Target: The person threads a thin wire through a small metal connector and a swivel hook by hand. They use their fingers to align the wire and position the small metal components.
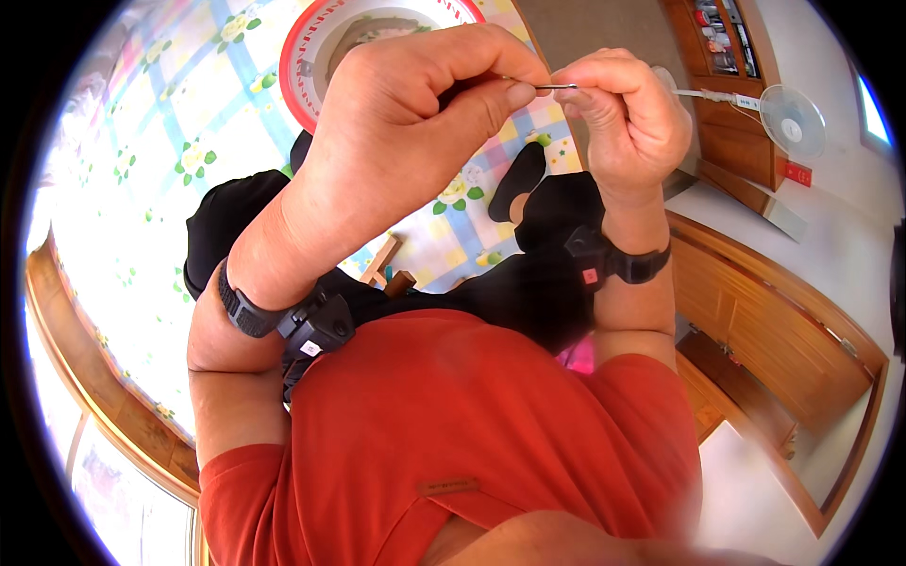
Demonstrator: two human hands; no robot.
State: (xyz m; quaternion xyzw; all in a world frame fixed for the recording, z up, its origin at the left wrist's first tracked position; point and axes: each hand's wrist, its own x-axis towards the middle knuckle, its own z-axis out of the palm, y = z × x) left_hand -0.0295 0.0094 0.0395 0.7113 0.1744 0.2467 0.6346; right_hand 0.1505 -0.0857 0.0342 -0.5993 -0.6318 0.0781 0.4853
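Threading step, by the look of it. Thin silver metal needle [557, 87] raised above the red-rimmed round plate [300, 75], pinched between left hand [415, 113] and right hand [628, 118] fingertips. Next calls for steady alignment.

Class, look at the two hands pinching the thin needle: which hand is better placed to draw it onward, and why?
Probably the right hand: its fingertips pinch the needle at its bare end. The left hand grips the other end, thumb pressed over it.

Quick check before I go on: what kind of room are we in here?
Probably a home dining or living room: a table under a flowered check tablecloth with a red-rimmed plate, wooden cabinets, and a white standing fan.
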